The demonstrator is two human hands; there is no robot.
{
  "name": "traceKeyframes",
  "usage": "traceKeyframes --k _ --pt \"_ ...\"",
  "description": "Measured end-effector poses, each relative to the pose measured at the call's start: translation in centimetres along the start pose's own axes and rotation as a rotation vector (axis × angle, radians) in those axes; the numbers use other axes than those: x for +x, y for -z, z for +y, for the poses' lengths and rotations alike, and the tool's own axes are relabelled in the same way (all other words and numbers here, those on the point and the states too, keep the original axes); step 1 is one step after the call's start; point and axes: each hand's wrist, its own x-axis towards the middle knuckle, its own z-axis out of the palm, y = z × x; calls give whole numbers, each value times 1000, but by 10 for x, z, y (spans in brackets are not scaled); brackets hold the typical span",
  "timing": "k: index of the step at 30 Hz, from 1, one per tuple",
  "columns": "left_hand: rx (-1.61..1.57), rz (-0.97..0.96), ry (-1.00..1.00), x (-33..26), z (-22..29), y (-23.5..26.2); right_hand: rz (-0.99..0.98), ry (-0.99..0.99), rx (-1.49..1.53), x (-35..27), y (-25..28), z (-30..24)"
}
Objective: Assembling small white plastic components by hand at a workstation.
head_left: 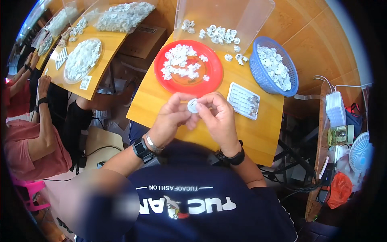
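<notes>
My left hand (pixel 171 119) and my right hand (pixel 219 117) meet above the near part of a small wooden table (pixel 266 133), both pinching one small white round plastic part (pixel 193 105) between the fingertips. Just beyond the hands lies a red plate (pixel 215 70) with a heap of small white parts. To the right of the hands sits a white gridded tray (pixel 241 99), a few of its cells filled at the right end. Each wrist wears a black band.
A blue basket (pixel 254 66) of white round parts stands at the table's right. A clear plastic bin (pixel 250 20) with loose white parts is behind the plate. Another person in a pink shirt (pixel 24 149) sits at a neighbouring table on the left. A small fan (pixel 360 153) is far right.
</notes>
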Motion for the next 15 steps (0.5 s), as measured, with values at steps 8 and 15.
traceKeyframes --k 8,15 --pt "-20 37 0 0 -1 0 -15 95 -99 2 -2 -6" --pt "31 37 2 -3 4 -4 -34 96 -48 2 -1 0"
